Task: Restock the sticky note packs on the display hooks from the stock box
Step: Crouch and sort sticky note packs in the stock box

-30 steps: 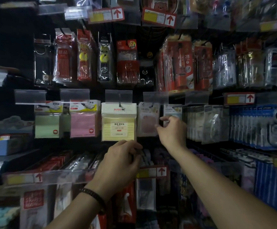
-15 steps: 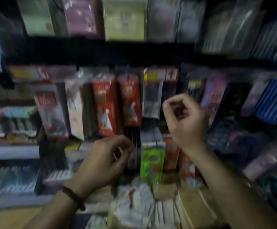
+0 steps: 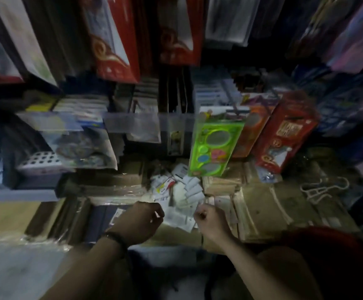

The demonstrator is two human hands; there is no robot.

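The upper half of the frame is filled with hanging goods on the display, all quite blurred. The biggest are the red packs at the upper middle. More hanging packs in clear film are on the left and the right of them, and their contents I cannot read.

Below the display, brown flattened cardboard covers the lower right of the frame. The stock box stands in the lower middle. It is brown with shiny film on its edge, and its exact outline is hard to follow.

In the right middle a red carton hangs tilted. Just beside it to the left hangs a bright green pack with round shapes, whose lower edge is over the box.

The sticky note packs lie in a loose pile of small white pieces inside the box, in the middle of the frame under the green pack.

Both forearms come from the bottom edge. The left hand is at the lower left border of the pile with its fingers curled. The right hand is at the lower right border, curled like a loose fist. For both hands I cannot tell if the fingers hold a pack or only touch the pile.

A white wire hanger lies on the cardboard at the right. A dark wristband is on the left wrist.
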